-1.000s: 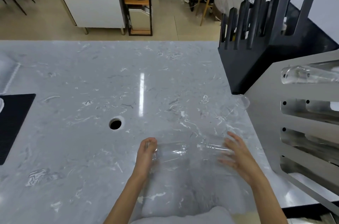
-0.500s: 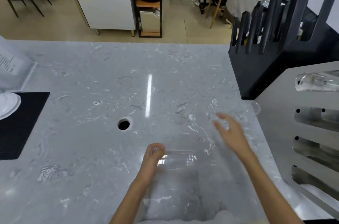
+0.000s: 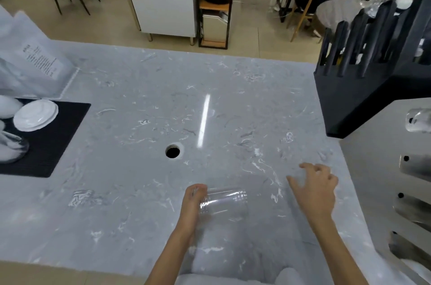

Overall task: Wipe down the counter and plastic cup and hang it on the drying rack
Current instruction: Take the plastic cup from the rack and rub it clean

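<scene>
One plastic cup [image 3: 222, 203] — clear, lying sideways low over the grey desk [image 3: 140, 191] — sits in my left hand [image 3: 192, 200], fingers curled round its rim end. My right hand [image 3: 314, 186] hovers just beside it, fingers spread and holding nothing. One silver drying rack [image 3: 382, 168] stands at my right — one hole [image 3: 173, 151] ahead.

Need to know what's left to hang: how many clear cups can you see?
2: one plastic cup in the left hand, one clear cup on the metal rack at right. Others may be hidden.
</scene>
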